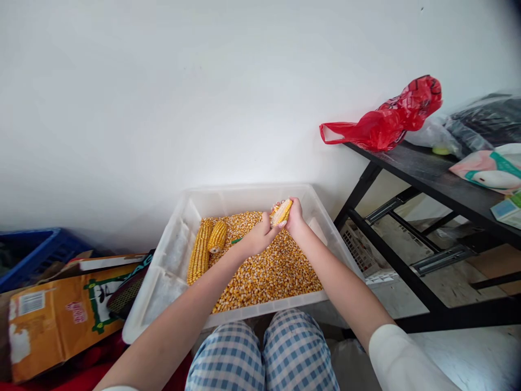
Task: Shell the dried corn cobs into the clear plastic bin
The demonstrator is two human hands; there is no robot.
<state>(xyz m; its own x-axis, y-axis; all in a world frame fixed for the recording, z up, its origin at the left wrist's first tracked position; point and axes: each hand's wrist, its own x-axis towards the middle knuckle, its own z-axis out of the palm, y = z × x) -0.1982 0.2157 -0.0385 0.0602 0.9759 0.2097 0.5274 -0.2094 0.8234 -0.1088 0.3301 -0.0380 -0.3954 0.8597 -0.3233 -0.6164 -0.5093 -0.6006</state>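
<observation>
Both hands meet over a translucent white plastic tub point(248, 193) that holds a deep layer of loose corn kernels point(260, 277). My right hand point(296, 216) is wrapped round a partly stripped corn cob point(281, 213), pale where kernels are gone and yellow along one side. My left hand point(260, 234) closes on the same cob from the near left, its thumb against it. At the tub's left lie a long whole cob point(199, 252) and a shorter cob point(217, 237), both full of kernels. Something small and green point(236, 240) shows beside my left hand, mostly hidden.
A black table point(431, 171) stands at the right, with a red plastic bag point(382, 127) and other packets on it. Left of the tub are an orange cardboard box point(61, 315) and a blue crate point(36, 252). My knees point(260, 347) are against the tub's near side; a white wall rises behind.
</observation>
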